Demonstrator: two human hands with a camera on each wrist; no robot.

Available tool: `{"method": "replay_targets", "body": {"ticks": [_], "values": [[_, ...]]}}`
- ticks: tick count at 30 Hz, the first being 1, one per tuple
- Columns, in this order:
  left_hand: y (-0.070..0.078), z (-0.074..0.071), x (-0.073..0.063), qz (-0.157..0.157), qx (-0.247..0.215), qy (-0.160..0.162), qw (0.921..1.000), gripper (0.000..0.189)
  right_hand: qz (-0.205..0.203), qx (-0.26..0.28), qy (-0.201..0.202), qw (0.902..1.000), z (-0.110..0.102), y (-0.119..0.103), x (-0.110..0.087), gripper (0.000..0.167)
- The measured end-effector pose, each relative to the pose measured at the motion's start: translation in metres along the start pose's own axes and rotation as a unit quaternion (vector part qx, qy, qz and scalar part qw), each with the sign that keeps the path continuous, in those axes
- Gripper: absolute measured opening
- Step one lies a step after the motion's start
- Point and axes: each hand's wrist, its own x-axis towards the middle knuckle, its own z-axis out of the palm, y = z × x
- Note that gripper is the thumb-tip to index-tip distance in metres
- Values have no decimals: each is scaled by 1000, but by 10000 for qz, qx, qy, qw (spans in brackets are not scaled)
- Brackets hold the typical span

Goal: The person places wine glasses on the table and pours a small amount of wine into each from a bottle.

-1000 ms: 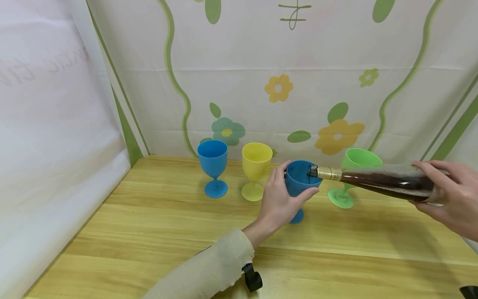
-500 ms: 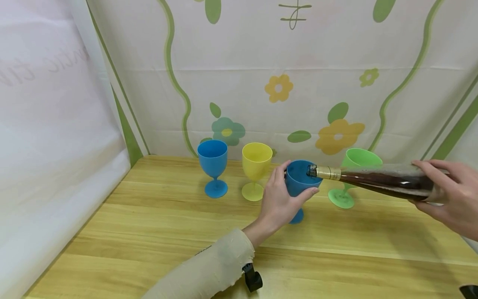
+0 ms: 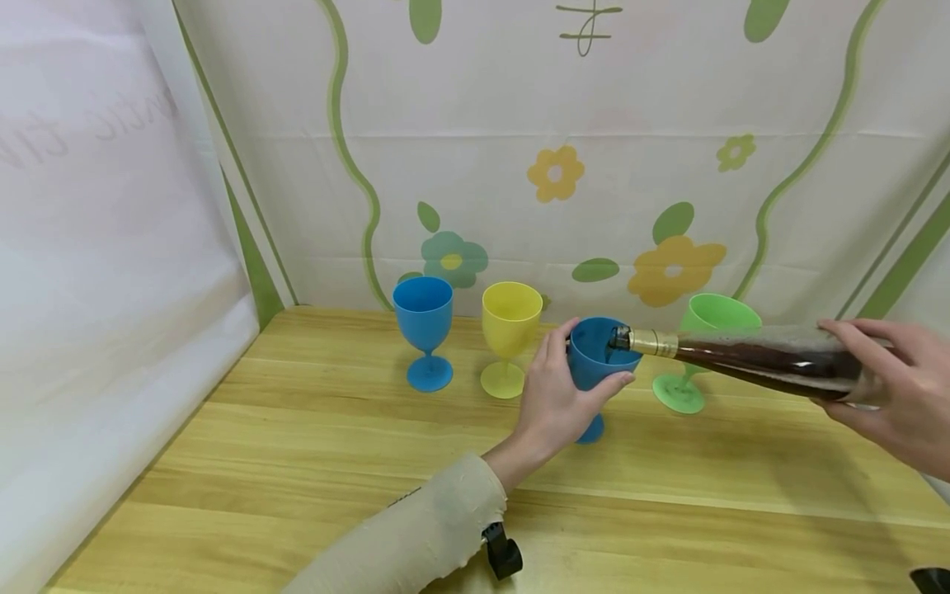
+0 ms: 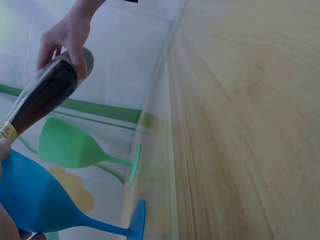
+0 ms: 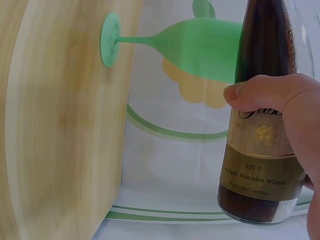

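My left hand [image 3: 552,400] grips the bowl of a blue goblet [image 3: 589,375], thumb on the near side; its foot is at the tabletop. My right hand [image 3: 905,388] holds a wine bottle [image 3: 764,356] around its labelled body. The bottle lies nearly level, neck down-left, its mouth inside the blue goblet's rim, with a dark streak below the mouth. Dark red liquid fills part of it in the right wrist view, where the thumb [image 5: 250,95] crosses the label. In the left wrist view, the bottle neck reaches the rim of the tilted-looking blue goblet [image 4: 42,195].
A second blue goblet [image 3: 425,322] and a yellow goblet [image 3: 510,326] stand upright to the left. Behind the bottle stands a green goblet [image 3: 717,310], partly covered by it. A printed cloth [image 3: 460,165] hangs along the back edge of the wooden table [image 3: 312,462].
The bottle's mouth has shifted very slightly left inside the blue goblet, and the dark streak beneath it shows more clearly. Both hands keep their hold.
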Motion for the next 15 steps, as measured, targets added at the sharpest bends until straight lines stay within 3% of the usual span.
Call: {"method": "replay_targets", "body": {"ticks": [15], "values": [[-1,0,1,24,52,-23,10000,88,388,-58,169,9991,16,-14,-17,108]]}}
